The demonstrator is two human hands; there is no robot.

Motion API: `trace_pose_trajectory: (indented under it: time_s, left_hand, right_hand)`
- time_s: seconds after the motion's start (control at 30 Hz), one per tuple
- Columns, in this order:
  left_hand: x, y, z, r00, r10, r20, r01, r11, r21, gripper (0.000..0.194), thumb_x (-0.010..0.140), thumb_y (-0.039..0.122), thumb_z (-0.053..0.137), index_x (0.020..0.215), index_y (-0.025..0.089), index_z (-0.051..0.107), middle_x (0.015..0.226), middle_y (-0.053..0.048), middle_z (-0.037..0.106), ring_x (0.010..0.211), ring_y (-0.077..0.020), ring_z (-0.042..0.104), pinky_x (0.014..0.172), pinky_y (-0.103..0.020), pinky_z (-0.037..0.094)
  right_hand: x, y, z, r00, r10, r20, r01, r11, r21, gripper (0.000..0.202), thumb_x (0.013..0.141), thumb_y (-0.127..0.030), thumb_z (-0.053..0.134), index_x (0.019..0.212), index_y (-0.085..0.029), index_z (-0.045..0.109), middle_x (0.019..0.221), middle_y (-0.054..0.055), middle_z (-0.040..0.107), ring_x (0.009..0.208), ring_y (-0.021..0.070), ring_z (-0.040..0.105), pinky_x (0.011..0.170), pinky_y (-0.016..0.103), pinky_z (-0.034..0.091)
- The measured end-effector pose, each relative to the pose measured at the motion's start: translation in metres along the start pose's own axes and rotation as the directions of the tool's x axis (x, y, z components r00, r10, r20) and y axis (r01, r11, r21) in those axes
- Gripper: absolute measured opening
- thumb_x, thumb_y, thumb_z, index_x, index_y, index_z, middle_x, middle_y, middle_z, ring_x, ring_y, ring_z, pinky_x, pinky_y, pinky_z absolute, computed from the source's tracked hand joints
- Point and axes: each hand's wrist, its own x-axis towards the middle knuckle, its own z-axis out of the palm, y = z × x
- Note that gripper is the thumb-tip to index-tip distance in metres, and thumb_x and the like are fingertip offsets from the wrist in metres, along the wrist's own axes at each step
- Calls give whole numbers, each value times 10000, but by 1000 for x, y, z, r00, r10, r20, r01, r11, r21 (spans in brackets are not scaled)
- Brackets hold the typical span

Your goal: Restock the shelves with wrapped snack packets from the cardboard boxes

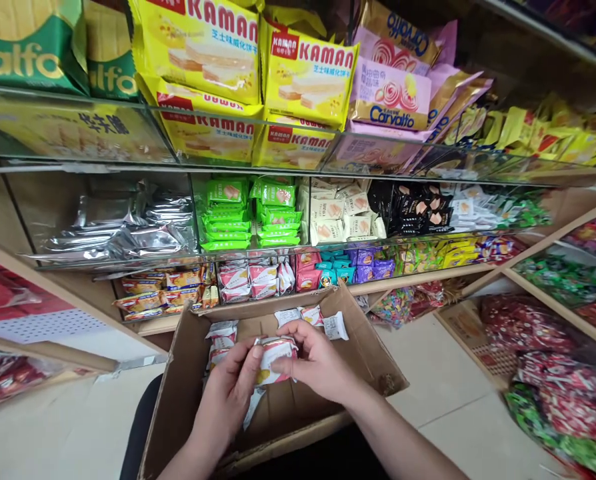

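display shelves point(155, 325): fill the upper half of frame, wood with glass fronts, split into compartments
top tier: yellow KAMAN packs point(308, 73) at upper centre, pink Carvalfo packs point(393, 93) just right of those
middle tier: silver packs point(108, 213) left, green packets point(277, 193) nearer centre
lowest tier: pink-and-white packs point(263, 280) just above the carton's far edge in frame
floor tiles point(428, 400): pale, with bagged snacks point(558, 373) at lower right
carton point(373, 340): cardboard, open-topped, lower centre, dark clothing point(351, 457) below it
loose packets point(334, 325): along the far wall and left side inside the carton
held packet point(272, 352): just below frame centre, over the carton's interior, between both hands; single or stacked, cannot tell
long axis: roughly left to right across frame, one end toward each hand
left hand point(231, 393): closed on the left end, thumb on the front face, fingers mostly hidden behind
right hand point(323, 363): closed on the right end, thumb across the front, fingers curled over the top
key relation: pink-and-white packs up-frame and slightly left of the held packet, past the carton's far wall; both hands touching the packet, neither clearly nearer
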Motion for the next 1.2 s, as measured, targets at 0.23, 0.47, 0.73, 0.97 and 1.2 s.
trace_pose_trajectory:
  time_s: [0.23,0.47,0.73,0.97,1.2]
  left_hand:
    - [-5,-6,12,980,-18,-201,22,1000,19,359,797,489,382,705,176,531,548,39,446,508,-106,425,445,-187,373]
    - [-13,-3,13,971,-81,-224,78,997,-20,381,790,508,379,590,194,456,517,48,378,485,-99,355,434,-192,323]
    - [-8,-16,12,930,212,-300,-131,954,269,285,814,362,412,605,194,509,585,17,460,571,-127,450,567,-223,383]
    - [-12,-18,7,834,490,-254,-297,786,542,187,813,255,464,678,170,561,635,-17,579,615,-124,547,615,-202,409]
    - [-14,-16,6,813,505,-289,-221,728,649,226,835,297,432,776,157,599,572,-6,609,487,-114,555,464,-183,389]
  right_hand:
    - [1,15,34,909,14,-416,98,964,247,280,770,-444,502,876,-198,585,778,22,579,686,128,521,613,232,421]
    - [-2,17,44,898,190,-396,122,758,641,258,696,-399,626,698,-189,477,598,-49,480,543,72,446,544,194,371]
    - [-5,19,43,894,255,-368,106,678,727,323,658,-443,639,700,-198,433,593,-49,494,517,86,454,475,196,331]
    - [-6,34,35,823,-27,-567,16,1000,-25,333,839,-472,358,668,-192,412,596,-22,438,571,112,423,551,227,338]
    - [-6,26,27,769,-157,-620,-4,968,-250,340,847,-461,299,645,-206,400,577,1,470,554,142,448,546,248,337]
